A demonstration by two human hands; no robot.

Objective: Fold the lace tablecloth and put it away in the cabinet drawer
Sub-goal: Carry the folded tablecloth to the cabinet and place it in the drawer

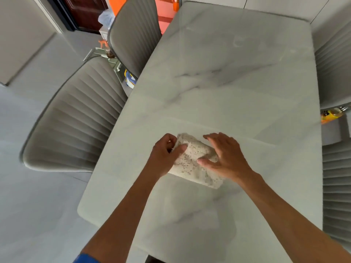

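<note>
The lace tablecloth point(193, 164) is folded into a small cream rectangle and lies on the grey marble table point(228, 82), near its front half. My left hand point(163, 154) grips the bundle's left edge, thumb on top and fingers curled around it. Over the right part of the bundle rests my right hand point(226, 156), flat with its fingers spread. No cabinet or drawer shows in this view.
Two grey ribbed chairs point(76, 118) point(136, 33) stand along the table's left side, and more ribbed chairs point(336, 186) line the right. An orange bottle point(330, 113) lies at the right edge. Orange objects and a dark door are at the back.
</note>
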